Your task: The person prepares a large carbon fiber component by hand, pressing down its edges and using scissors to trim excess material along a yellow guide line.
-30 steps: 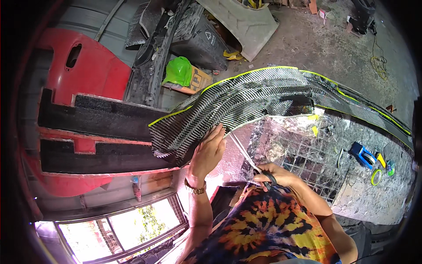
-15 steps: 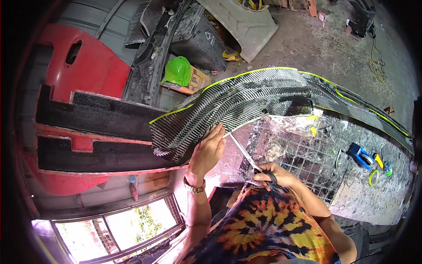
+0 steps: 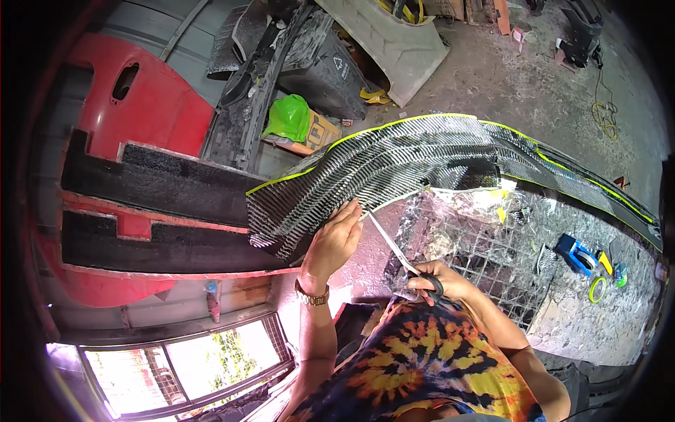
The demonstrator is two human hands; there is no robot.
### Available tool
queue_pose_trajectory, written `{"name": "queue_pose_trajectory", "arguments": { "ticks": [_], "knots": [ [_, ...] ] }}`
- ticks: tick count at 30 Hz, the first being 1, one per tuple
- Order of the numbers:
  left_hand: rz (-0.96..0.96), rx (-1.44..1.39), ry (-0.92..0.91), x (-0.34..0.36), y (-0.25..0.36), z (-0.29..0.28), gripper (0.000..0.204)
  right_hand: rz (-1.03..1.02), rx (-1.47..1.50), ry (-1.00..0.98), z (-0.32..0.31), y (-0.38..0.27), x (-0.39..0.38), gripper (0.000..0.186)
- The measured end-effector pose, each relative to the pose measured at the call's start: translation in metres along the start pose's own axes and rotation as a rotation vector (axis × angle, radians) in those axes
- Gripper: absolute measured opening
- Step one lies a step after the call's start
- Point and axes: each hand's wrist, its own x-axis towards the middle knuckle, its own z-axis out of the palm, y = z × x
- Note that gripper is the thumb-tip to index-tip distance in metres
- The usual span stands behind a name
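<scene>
A long, curved piece of black and silver woven carbon-fibre cloth (image 3: 394, 151) lies over a mould, edged with yellow-green tape along its far side. My left hand (image 3: 335, 243) rests on its near edge, fingers stretched out and pressed together lightly on the weave. My right hand (image 3: 437, 278) grips the dark handles of a pair of scissors (image 3: 391, 243) close to my body. Their long pale blades point up and left, with the tip at the cloth's near edge beside my left fingertips. Whether the tip has cloth between the blades is too small to tell.
Red-edged black panels (image 3: 155, 243) lie to the left. A worktable (image 3: 590, 330) on the right bears a blue tape dispenser (image 3: 576, 254) and a yellow-green tape roll (image 3: 597, 289). Beyond the cloth are a cardboard box (image 3: 323, 133), a green bag (image 3: 288, 118) and a black bin (image 3: 327, 81).
The view has shifted slightly. Both hands and the scissors keep nearly the same place against the cloth.
</scene>
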Motion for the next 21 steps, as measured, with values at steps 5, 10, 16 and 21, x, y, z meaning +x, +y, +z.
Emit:
{"name": "queue_pose_trajectory", "arguments": {
  "ticks": [5,10,16,21],
  "knots": [
    [0.009,-0.019,-0.011,0.004,0.002,-0.001,0.041,0.073,-0.142,-0.047,-0.023,0.005,-0.013,0.088],
    [0.04,0.103,-0.056,0.028,0.013,0.009,0.056,0.451,-0.858,0.018,-0.073,0.007,-0.069,0.084],
    [-0.002,0.191,-0.072,0.039,0.023,0.036,0.06,0.296,-1.374,0.725,-0.145,0.095,-0.168,0.045],
    [0.172,0.213,0.117,-0.021,0.043,0.022,0.05,0.314,-1.425,0.905,-0.199,0.174,-0.235,0.057]
  ]
}}
